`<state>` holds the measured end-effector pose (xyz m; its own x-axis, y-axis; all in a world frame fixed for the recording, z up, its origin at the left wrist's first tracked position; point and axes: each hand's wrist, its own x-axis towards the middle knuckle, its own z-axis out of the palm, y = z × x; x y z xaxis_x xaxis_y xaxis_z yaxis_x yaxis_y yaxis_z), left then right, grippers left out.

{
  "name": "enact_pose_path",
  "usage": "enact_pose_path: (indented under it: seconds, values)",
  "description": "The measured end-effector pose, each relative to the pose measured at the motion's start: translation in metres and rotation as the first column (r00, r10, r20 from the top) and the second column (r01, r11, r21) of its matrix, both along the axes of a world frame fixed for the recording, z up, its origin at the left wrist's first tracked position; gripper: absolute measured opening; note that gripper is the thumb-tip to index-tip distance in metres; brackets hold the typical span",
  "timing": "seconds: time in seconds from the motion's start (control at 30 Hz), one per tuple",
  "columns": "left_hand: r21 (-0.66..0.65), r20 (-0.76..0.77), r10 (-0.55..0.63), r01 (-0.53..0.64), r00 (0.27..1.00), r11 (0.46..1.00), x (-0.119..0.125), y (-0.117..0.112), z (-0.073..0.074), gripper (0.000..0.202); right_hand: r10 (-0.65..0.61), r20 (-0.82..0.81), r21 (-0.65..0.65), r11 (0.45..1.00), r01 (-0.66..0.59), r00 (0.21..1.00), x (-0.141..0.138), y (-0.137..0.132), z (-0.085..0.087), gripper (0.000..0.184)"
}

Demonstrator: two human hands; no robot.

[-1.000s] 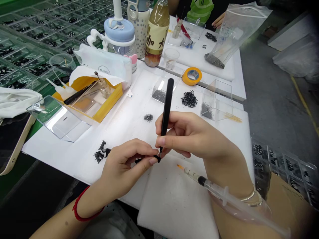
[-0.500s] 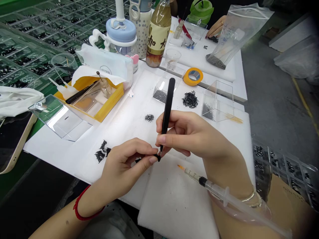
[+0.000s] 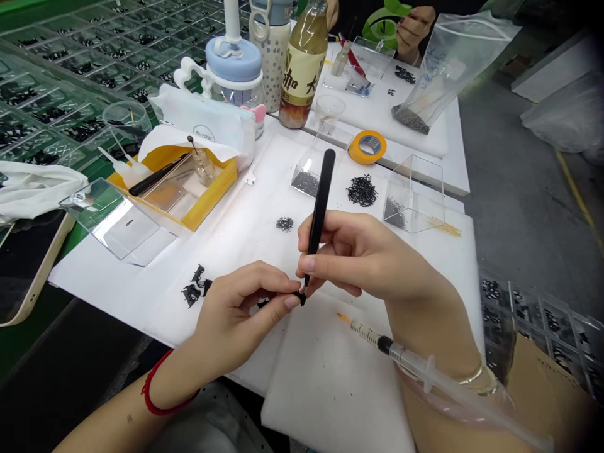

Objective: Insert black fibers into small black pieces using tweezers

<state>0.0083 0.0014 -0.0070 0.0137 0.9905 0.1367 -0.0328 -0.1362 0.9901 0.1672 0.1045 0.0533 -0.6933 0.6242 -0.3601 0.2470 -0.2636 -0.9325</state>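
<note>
Between thumb and forefinger, my left hand (image 3: 250, 308) pinches a small black part (image 3: 302, 297), mostly covered by the fingers. My right hand (image 3: 349, 255) grips black tweezers (image 3: 321, 204) held nearly upright, their tips at the end of that part. Whether the tips clasp anything is too small to tell. Left of my left hand lie several loose black parts (image 3: 194, 289). A syringe (image 3: 377, 340) with an orange tip lies beneath my right forearm. Beyond my hands are a little heap of dark bits (image 3: 284, 224) and a pile of short black pieces (image 3: 362, 190).
Clear boxes (image 3: 415, 195) and orange tape (image 3: 367, 147) sit farther back. A yellow tray (image 3: 207, 204), a clear lid (image 3: 127, 229), a drink bottle (image 3: 302, 69) and a blue-lidded cup (image 3: 234, 60) stand left. A zip bag (image 3: 443, 69) is near a co-worker's hand (image 3: 415, 31).
My hands and the tweezers hold almost the same pose. The view has shifted slightly. Across the table, the co-worker's hand has lifted from the black pieces to a green object.
</note>
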Motion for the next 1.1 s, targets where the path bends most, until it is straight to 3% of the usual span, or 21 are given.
enact_pose_path:
  seconds: [0.3,0.7,1.1]
  values:
    - [-0.011,-0.002,0.014,-0.014,1.000,1.000,0.0006,-0.0004,0.0012,0.017,0.021,-0.010,0.001,1.000,-0.021,1.000,0.0005,-0.0009,-0.0001,0.020]
    - [0.006,0.015,0.048,-0.048,0.999,0.999,-0.0005,-0.0020,0.0003,0.019,-0.014,-0.003,0.094,0.995,0.014,1.000,-0.0023,-0.0059,0.0038,0.016]
    - [0.007,0.001,0.059,-0.059,0.998,0.998,0.0006,-0.0055,0.0038,0.015,-0.025,0.000,0.077,0.997,0.025,1.000,0.0001,-0.0051,0.0009,0.020]
